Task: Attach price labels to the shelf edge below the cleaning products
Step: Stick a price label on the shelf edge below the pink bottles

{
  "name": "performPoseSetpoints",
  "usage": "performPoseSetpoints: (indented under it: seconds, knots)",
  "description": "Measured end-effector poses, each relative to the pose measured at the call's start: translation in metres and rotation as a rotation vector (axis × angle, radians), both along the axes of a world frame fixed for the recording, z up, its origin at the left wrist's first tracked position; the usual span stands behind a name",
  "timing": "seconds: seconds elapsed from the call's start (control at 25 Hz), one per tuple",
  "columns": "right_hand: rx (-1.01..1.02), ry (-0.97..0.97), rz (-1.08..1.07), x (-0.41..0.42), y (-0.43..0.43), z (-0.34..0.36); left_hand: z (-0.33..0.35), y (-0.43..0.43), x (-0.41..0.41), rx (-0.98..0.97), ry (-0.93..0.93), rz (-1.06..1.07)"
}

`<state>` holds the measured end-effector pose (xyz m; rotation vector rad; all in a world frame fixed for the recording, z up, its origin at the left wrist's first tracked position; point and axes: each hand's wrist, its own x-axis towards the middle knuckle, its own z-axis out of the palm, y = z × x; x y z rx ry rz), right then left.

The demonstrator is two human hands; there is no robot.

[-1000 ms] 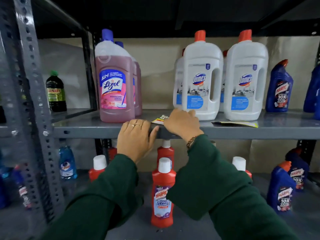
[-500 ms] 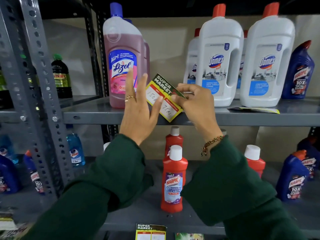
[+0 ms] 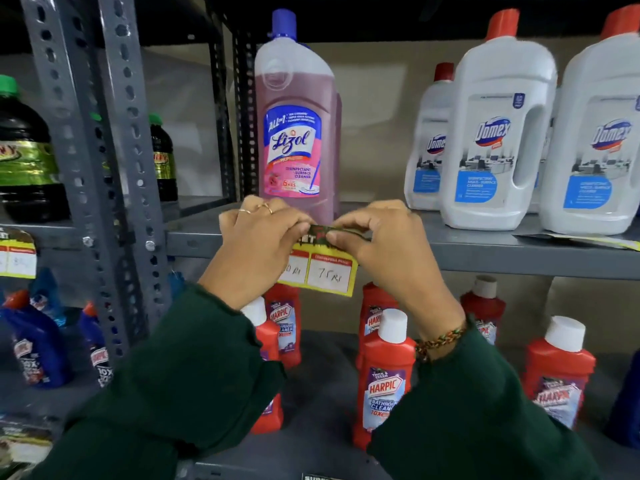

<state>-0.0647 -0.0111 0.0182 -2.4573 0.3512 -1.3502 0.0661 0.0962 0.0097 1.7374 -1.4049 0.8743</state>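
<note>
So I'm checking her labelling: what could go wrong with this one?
Both hands, left and right, pinch only the top of the price label, so it may set crooked on the shelf edge. Her knuckles sit near the Lizol bottle and could nudge it.

Single head view, forward-down, close to shelf edge.
</note>
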Motion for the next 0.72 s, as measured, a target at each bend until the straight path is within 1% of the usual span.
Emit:
performPoseSetpoints:
  seconds: [0.08, 0.12, 0.2, 0.28, 0.4, 0.48, 0.72]
  knots:
    - [-0.037, 0.061, -0.052, 0.01, 0.003, -0.01, -0.007, 0.005, 0.007, -0.002, 0.042, 0.007]
    - [-0.068, 0.072, -0.077, 0.015, 0.005, -0.015, -0.012, 0.007, 0.009, -0.013, 0.03, 0.035]
    - [-0.113, 0.058, -0.114, 0.022, 0.007, -0.022, -0.017, 0.012, 0.012, -0.011, 0.01, 0.077]
    - [-0.128, 0.042, -0.143, 0.026, 0.011, -0.026, -0.02, 0.015, 0.016, 0.0, 0.022, 0.077]
    - [-0.143, 0.06, -0.195, 0.031, 0.014, -0.031, -0.024, 0.013, 0.025, 0.084, 0.007, 0.066]
    - [-0.128, 0.064, -0.204, 0.032, 0.015, -0.031, -0.026, 0.011, 0.03, 0.121, 0.001, 0.044]
    - [-0.031, 0.022, -0.164, 0.037, 0.01, -0.024, -0.019, 0.014, 0.027, 0.036, 0.111, -0.041]
